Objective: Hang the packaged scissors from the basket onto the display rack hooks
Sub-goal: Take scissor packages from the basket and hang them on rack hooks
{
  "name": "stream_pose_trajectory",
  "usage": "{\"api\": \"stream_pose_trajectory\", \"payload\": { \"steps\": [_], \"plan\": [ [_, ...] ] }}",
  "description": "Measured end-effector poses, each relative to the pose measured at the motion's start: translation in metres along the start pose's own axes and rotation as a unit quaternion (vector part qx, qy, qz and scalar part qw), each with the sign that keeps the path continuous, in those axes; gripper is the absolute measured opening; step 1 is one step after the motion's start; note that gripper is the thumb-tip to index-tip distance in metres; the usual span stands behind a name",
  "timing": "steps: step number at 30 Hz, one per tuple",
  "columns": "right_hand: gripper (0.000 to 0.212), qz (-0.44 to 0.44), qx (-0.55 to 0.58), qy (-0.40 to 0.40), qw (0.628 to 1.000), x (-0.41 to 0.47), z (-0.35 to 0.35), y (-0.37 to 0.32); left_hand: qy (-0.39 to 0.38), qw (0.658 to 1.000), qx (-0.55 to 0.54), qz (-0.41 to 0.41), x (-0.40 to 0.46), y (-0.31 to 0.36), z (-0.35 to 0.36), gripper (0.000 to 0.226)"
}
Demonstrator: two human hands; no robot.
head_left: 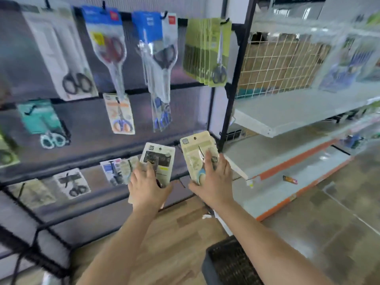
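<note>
Left hand [147,185] grips dark pkg [158,159], right hand [213,177] grips beige pkg [197,149], hang-holes up, prob. lining up w/ rack hooks.

Glossy clear-plastic scissor packs [198,155] on card backing; matt black metal rack [230,112]; wood-grain floor [174,239].

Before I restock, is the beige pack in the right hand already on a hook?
Not hung: the right hand holds the beige pack below the hooks.
</note>
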State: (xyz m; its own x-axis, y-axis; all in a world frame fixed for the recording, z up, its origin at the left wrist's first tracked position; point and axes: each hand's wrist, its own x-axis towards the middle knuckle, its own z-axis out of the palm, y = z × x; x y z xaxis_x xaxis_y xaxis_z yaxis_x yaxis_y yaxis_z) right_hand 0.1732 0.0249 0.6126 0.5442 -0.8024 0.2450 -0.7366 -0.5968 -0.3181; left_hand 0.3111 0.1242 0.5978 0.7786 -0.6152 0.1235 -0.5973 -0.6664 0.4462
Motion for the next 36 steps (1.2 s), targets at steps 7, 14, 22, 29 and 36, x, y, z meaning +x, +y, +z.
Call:
{"api": "stream_pose_trajectory", "payload": {
  "steps": [7, 14, 22, 29, 36],
  "plan": [
    [0.098, -0.047, 0.014, 0.009, 0.999, -0.038, 0.023, -0.089, 0.047, 0.998, 0.027, -0.031, -0.023, -0.095, -0.052, 0.086],
    [0.099, -0.045, 0.020, -0.017, 0.999, -0.071, 0.062, -0.123, 0.056, 0.996, 0.022, -0.061, -0.052, -0.159, -0.061, 0.087],
    [0.097, -0.064, 0.046, -0.027, 0.997, -0.060, 0.082, -0.118, 0.074, 0.992, 0.006, -0.098, -0.052, -0.173, -0.048, 0.087],
    [0.100, -0.069, 0.031, -0.068, 0.995, -0.058, 0.117, -0.070, 0.054, 0.982, -0.014, -0.182, -0.051, -0.163, -0.011, 0.085],
    [0.102, -0.101, -0.004, -0.116, 0.988, -0.023, 0.152, -0.039, 0.059, 0.969, 0.001, -0.241, -0.043, -0.164, 0.013, 0.084]
  ]
}}
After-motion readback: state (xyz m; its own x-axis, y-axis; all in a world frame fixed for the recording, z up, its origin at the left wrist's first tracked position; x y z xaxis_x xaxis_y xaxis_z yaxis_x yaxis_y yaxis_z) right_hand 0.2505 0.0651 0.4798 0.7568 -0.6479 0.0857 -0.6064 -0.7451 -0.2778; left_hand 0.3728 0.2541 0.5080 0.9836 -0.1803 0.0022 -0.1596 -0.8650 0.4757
